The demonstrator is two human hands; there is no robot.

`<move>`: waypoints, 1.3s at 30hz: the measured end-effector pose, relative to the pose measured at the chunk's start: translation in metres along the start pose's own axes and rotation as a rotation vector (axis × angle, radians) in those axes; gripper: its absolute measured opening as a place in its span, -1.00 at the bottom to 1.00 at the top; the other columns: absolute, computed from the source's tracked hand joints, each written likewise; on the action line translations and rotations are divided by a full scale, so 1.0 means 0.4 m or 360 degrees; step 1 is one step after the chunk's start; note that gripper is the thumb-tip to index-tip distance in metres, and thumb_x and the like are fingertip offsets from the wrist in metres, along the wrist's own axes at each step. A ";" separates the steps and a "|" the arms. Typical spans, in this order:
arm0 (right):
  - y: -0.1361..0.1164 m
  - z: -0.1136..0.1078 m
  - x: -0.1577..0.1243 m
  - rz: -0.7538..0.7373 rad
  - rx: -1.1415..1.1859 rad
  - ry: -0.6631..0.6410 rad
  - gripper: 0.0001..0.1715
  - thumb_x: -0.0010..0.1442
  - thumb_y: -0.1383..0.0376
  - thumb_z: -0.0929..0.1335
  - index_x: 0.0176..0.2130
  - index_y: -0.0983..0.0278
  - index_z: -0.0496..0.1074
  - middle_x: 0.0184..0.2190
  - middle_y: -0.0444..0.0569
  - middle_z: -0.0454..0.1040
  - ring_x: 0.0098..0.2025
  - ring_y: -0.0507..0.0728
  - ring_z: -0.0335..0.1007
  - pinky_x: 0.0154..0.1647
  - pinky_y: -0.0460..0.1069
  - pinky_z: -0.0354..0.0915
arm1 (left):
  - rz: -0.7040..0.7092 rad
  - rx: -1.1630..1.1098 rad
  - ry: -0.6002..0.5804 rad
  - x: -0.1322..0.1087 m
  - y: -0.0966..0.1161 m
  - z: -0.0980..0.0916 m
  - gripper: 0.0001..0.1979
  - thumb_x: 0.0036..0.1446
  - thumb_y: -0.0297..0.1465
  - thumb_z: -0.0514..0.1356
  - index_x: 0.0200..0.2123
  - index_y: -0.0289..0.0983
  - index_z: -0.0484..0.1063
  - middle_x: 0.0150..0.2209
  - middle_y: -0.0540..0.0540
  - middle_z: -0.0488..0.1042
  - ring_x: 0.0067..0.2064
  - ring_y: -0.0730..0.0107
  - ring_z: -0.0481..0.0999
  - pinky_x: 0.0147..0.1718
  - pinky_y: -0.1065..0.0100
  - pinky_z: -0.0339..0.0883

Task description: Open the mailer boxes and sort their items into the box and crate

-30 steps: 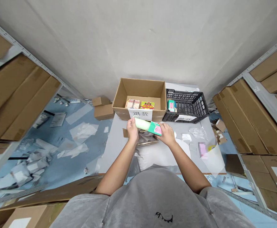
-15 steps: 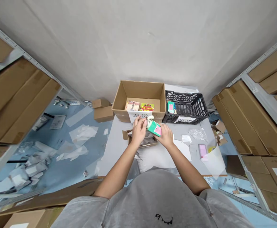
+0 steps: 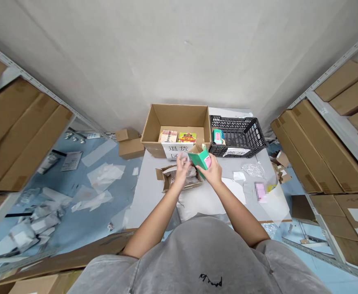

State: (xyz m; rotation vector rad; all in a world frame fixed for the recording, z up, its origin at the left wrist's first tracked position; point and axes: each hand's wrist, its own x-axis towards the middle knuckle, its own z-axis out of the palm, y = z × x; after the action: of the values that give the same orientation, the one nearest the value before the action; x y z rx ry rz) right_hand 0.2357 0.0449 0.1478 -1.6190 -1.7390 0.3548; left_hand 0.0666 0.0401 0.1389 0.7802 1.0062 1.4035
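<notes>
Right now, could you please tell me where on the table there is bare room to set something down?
The widest bare patch of grey table lies left of the small cardboard box. A narrower strip runs below the black crate, above the plastic wrap. It is crowded at the left hand and right hand.

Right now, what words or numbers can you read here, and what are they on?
"退货区": on the white paper sign on the cardboard box.
Too small to read: print on the yellow packet and the tan packet.
Too blurred to read: the white label on the black crate.
Cannot read: black scribbled writing on the gray shirt.
</notes>
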 end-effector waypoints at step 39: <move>-0.022 0.103 -0.060 0.1254 0.2285 0.0222 -0.52 0.32 -0.06 0.47 0.07 0.15 0.48 0.06 -0.02 0.69 -0.03 0.15 0.66 -0.19 -0.02 0.57 | 0.0349 0.0001 0.0353 0.039 0.069 0.066 0.48 -0.21 -0.03 0.69 0.62 0.06 -0.12 0.55 -0.21 0.18 0.51 -0.02 0.31 0.45 0.06 0.27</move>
State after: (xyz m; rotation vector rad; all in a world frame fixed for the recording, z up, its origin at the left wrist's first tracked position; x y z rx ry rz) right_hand 0.2005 0.0317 0.1170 -1.0082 -0.2928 1.3982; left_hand 0.0777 0.0603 0.1730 0.7645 1.1159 1.7072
